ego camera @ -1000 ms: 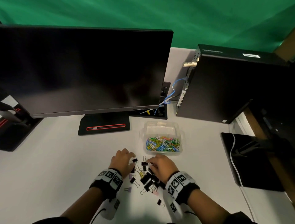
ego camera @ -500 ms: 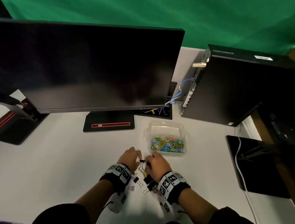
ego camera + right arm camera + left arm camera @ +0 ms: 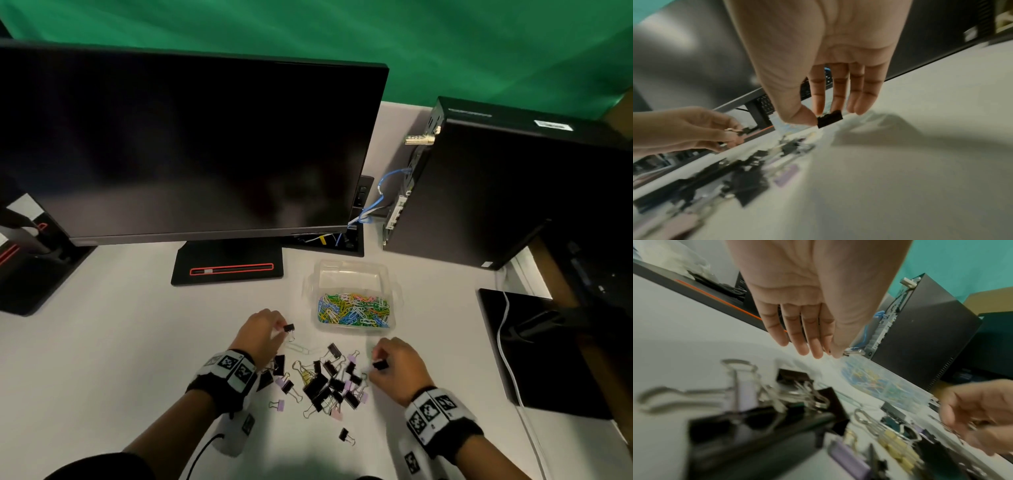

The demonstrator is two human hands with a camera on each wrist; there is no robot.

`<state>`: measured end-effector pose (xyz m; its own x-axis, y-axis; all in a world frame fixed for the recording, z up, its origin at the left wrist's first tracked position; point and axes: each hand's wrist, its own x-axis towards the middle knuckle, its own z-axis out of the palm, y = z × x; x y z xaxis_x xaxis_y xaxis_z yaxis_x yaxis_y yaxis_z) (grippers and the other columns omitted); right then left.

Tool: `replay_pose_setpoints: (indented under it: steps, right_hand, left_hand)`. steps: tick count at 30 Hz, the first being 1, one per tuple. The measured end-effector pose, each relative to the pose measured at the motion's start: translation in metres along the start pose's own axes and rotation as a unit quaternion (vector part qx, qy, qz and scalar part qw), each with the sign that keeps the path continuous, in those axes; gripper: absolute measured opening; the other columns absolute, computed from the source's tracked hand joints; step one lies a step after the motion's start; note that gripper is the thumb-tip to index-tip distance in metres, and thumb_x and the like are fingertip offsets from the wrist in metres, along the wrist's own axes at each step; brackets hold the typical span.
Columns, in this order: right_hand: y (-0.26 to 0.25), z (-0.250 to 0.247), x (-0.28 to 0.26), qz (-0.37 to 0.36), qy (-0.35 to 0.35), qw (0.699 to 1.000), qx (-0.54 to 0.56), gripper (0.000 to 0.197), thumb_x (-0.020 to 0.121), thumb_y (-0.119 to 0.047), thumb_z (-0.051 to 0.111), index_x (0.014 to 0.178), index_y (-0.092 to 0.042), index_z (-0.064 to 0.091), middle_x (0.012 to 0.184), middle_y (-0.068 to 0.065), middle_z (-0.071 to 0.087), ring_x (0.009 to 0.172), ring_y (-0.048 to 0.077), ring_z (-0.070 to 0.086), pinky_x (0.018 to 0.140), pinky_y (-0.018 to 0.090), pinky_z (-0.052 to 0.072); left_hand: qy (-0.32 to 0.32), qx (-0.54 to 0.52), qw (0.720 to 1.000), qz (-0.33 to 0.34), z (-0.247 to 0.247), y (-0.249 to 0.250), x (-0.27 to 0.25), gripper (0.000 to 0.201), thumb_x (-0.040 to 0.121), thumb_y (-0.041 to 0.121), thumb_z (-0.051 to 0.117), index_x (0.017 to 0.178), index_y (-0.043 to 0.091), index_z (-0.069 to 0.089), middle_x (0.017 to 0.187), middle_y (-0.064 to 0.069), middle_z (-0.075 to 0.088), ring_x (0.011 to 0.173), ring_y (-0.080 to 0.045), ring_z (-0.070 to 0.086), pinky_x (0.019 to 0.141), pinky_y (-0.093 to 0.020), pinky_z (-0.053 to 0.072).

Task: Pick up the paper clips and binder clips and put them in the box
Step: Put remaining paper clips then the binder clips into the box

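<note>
A clear plastic box [image 3: 352,272] holding several coloured paper clips [image 3: 354,310] stands on the white desk. In front of it lies a pile of black, lilac and yellow binder clips [image 3: 325,382]. My left hand [image 3: 262,334] pinches a small black binder clip [image 3: 289,328] just left of the box. At the pile's right edge, my right hand [image 3: 394,365] pinches another small black binder clip [image 3: 830,119] between thumb and fingers. One black clip [image 3: 345,435] lies apart near the desk's front. The box [image 3: 890,382] shows blurred in the left wrist view.
A large dark monitor [image 3: 185,150] on a black stand [image 3: 227,265] fills the back left. A black computer case [image 3: 507,185] with blue cables [image 3: 383,195] stands behind the box at the right. A black pad [image 3: 541,349] with a white cable lies at the right.
Both hands were together over the pile; they have drawn apart, each holding a small black clip. The left went up toward the box, the right out to the right.
</note>
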<state>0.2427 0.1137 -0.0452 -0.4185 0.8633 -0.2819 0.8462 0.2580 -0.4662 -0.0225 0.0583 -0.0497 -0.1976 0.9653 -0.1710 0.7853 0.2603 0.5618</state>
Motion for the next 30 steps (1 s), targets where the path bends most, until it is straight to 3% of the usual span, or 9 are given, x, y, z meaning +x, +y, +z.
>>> replay_pose_setpoints:
  steps: [4, 7, 10, 13, 16, 19, 25, 30]
  right_hand:
    - [0.012, -0.008, 0.000, 0.019, -0.021, 0.998, -0.061, 0.017, 0.073, -0.029, 0.063, 0.084, -0.022, 0.052, 0.086, -0.003, 0.043, 0.085, 0.015, 0.042, 0.072, 0.021, 0.033]
    - [-0.004, -0.009, 0.009, -0.028, 0.004, 0.998, -0.048, 0.018, 0.078, -0.023, 0.060, 0.095, -0.018, 0.058, 0.092, -0.005, 0.041, 0.091, 0.012, 0.038, 0.078, 0.019, 0.033]
    - [-0.037, -0.002, 0.021, -0.088, -0.016, 0.996, -0.015, 0.012, 0.083, -0.016, 0.057, 0.093, -0.017, 0.062, 0.096, 0.001, 0.056, 0.090, 0.011, 0.045, 0.078, 0.022, 0.041]
    - [-0.064, 0.012, 0.031, -0.109, -0.057, 0.992, -0.027, 0.017, 0.087, -0.016, 0.053, 0.098, -0.018, 0.065, 0.106, 0.003, 0.062, 0.094, 0.016, 0.055, 0.083, 0.028, 0.048]
    - [-0.080, 0.021, 0.037, -0.096, -0.079, 0.990, -0.065, 0.022, 0.089, -0.020, 0.051, 0.108, -0.018, 0.060, 0.116, 0.005, 0.058, 0.107, 0.023, 0.055, 0.089, 0.032, 0.046]
    - [-0.085, 0.028, 0.038, -0.070, -0.092, 0.989, -0.090, 0.019, 0.088, -0.015, 0.050, 0.107, -0.014, 0.054, 0.117, 0.009, 0.056, 0.104, 0.028, 0.056, 0.085, 0.037, 0.047]
    - [-0.079, 0.031, 0.034, -0.012, -0.130, 0.986, -0.100, 0.024, 0.088, -0.013, 0.050, 0.111, -0.008, 0.048, 0.119, 0.012, 0.055, 0.108, 0.032, 0.054, 0.086, 0.037, 0.043]
    - [-0.073, 0.032, 0.030, -0.009, -0.138, 0.984, -0.111, 0.027, 0.089, -0.009, 0.045, 0.116, -0.005, 0.044, 0.123, 0.014, 0.052, 0.111, 0.033, 0.053, 0.089, 0.040, 0.043]
  left_hand:
    - [-0.005, 0.060, 0.998, -0.029, -0.012, -0.028, -0.003, 0.020, 0.090, 0.022, 0.052, 0.109, 0.017, 0.058, 0.111, -0.002, 0.057, 0.102, -0.016, 0.052, 0.090, -0.027, 0.045]
    - [-0.027, 0.098, 0.993, -0.052, -0.018, -0.041, -0.004, 0.020, 0.090, 0.020, 0.053, 0.109, 0.019, 0.059, 0.115, -0.003, 0.056, 0.106, -0.018, 0.052, 0.093, -0.030, 0.047]
    - [-0.021, 0.100, 0.993, -0.055, -0.019, -0.039, -0.005, 0.033, 0.088, 0.007, 0.050, 0.117, 0.022, 0.054, 0.122, -0.003, 0.050, 0.112, -0.019, 0.048, 0.097, -0.032, 0.044]
    - [-0.005, 0.088, 0.996, -0.015, -0.013, -0.023, -0.004, 0.044, 0.085, 0.002, 0.046, 0.122, 0.024, 0.050, 0.124, -0.001, 0.049, 0.114, -0.018, 0.046, 0.099, -0.032, 0.041]
    - [-0.044, 0.119, 0.991, 0.036, 0.002, -0.002, -0.004, 0.033, 0.088, 0.016, 0.047, 0.119, 0.026, 0.051, 0.123, 0.002, 0.050, 0.115, -0.018, 0.045, 0.100, -0.032, 0.038]
    - [-0.086, 0.162, 0.982, 0.043, 0.015, 0.010, -0.003, 0.030, 0.088, 0.025, 0.050, 0.118, 0.026, 0.050, 0.124, 0.000, 0.049, 0.117, -0.019, 0.044, 0.101, -0.035, 0.037]
    - [-0.101, 0.144, 0.984, 0.036, 0.023, 0.014, -0.001, 0.025, 0.089, 0.024, 0.052, 0.113, 0.023, 0.050, 0.120, 0.000, 0.048, 0.114, -0.019, 0.045, 0.096, -0.036, 0.041]
    - [-0.117, 0.139, 0.983, 0.033, 0.024, 0.015, 0.001, 0.017, 0.091, 0.022, 0.051, 0.107, 0.019, 0.052, 0.117, -0.001, 0.049, 0.112, -0.019, 0.046, 0.097, -0.035, 0.040]
